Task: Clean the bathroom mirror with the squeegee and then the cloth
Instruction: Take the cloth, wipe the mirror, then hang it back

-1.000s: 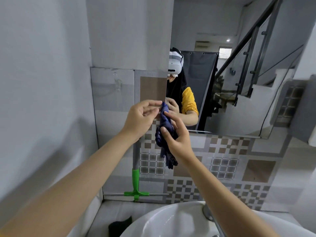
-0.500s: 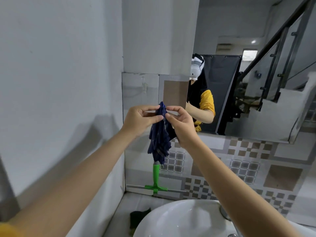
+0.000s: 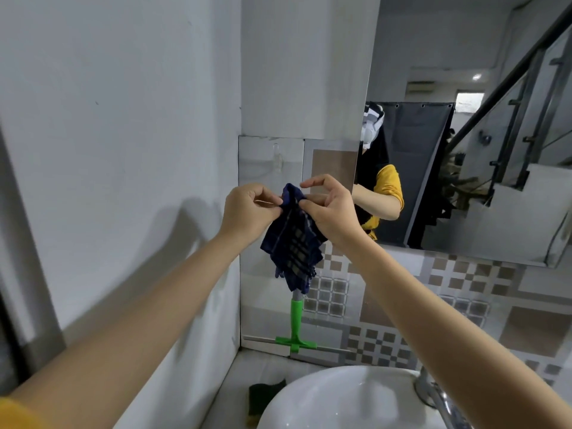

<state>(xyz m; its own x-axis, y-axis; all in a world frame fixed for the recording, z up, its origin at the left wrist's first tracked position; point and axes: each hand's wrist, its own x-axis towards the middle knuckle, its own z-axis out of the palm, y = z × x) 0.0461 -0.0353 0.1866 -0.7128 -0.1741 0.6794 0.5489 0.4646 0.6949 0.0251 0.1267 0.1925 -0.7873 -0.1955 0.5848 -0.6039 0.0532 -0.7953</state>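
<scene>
At centre frame, my left hand (image 3: 247,212) and right hand (image 3: 332,216) each pinch the top edge of the dark blue cloth (image 3: 292,243), which hangs bunched. The green squeegee (image 3: 295,326) stands propped at six o'clock below it; the mirror (image 3: 483,150) is at two o'clock. If either pinch slips, the cloth could drop toward the sink (image 3: 343,400).

A plain grey-white wall (image 3: 108,150) fills the left side and meets a far wall whose lower part carries patterned brown and grey tiles (image 3: 448,305). A white basin (image 3: 340,400) sits near the bottom, with a metal tap (image 3: 433,394) at its right.
</scene>
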